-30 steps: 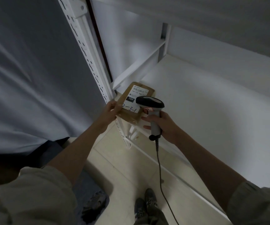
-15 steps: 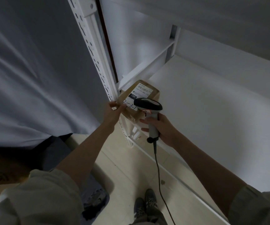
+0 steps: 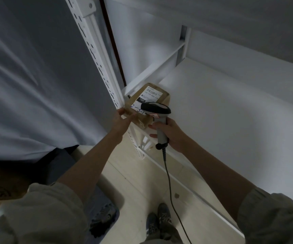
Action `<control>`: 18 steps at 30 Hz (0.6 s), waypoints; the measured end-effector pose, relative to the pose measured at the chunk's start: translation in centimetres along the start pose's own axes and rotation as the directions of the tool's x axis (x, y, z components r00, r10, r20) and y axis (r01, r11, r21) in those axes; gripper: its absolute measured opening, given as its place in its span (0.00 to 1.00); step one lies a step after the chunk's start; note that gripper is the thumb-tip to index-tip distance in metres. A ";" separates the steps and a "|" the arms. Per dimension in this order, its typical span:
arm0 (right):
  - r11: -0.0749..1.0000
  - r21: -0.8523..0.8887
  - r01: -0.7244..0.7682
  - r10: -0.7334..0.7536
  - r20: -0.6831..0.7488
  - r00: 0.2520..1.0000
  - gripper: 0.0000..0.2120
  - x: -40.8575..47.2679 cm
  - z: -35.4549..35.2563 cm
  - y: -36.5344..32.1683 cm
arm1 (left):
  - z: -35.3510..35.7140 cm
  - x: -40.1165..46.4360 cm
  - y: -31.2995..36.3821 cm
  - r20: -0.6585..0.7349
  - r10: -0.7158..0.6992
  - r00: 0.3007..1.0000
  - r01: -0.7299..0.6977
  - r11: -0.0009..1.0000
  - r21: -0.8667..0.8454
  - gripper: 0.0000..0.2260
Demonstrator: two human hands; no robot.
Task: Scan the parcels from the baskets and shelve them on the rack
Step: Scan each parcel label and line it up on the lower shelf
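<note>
Head view: brown parcel (image 3: 152, 97) lies flat on the white rack shelf (image 3: 221, 110), tucked into the shelf's left front corner beside the perforated upright (image 3: 96, 55). White label on top, barcode and "15H" readable, handwritten digits partly hidden under the scanner head. Left hand (image 3: 122, 118) is at the parcel's near-left corner, thumb on top of the edge, fingers apparently curled under it; grip partly hidden, hard to confirm. Right hand (image 3: 171, 134) just right of and below the parcel, fingers wrapped round the handle of the scanner (image 3: 157, 113), its head over the parcel's near edge, pointing left. Scanner cable (image 3: 168, 178) hangs down from below the right hand. Shoes (image 3: 158, 221) on pale floor tiles underneath.
</note>
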State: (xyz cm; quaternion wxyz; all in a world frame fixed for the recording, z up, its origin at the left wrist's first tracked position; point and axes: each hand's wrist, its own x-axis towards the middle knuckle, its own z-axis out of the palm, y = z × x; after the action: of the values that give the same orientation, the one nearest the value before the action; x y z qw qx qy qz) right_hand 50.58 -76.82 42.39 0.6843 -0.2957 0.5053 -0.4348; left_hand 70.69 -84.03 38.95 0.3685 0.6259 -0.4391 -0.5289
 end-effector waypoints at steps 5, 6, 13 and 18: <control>1.000 0.000 -0.005 0.005 -0.012 1.000 0.19 0.3 0.1 0.0 | 0.8 -0.5 0.6 0.015 0.024 1.000 -0.024 1.000 0.011 0.24; 1.000 -0.004 -0.003 0.003 -0.013 1.000 0.19 0.2 0.1 -0.1 | 0.9 -0.6 0.7 0.032 0.012 0.999 -0.012 1.000 0.011 0.26; 0.999 -0.040 0.010 -0.013 -0.066 0.998 0.14 -2.1 -1.2 -0.7 | 1.0 -2.8 1.8 0.046 -0.062 0.997 0.058 0.995 0.076 0.35; 0.997 -0.073 0.039 -0.050 -0.158 0.986 0.13 -6.0 -2.6 -0.6 | 1.2 -6.5 2.9 0.045 -0.035 0.998 0.030 0.994 0.109 0.24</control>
State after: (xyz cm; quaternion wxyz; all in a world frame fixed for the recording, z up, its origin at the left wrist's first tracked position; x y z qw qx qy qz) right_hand 47.28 -71.61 44.69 0.6210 -0.2947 0.5667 -0.4543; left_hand 68.72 -78.86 43.63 0.3149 0.6394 -0.4653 -0.5249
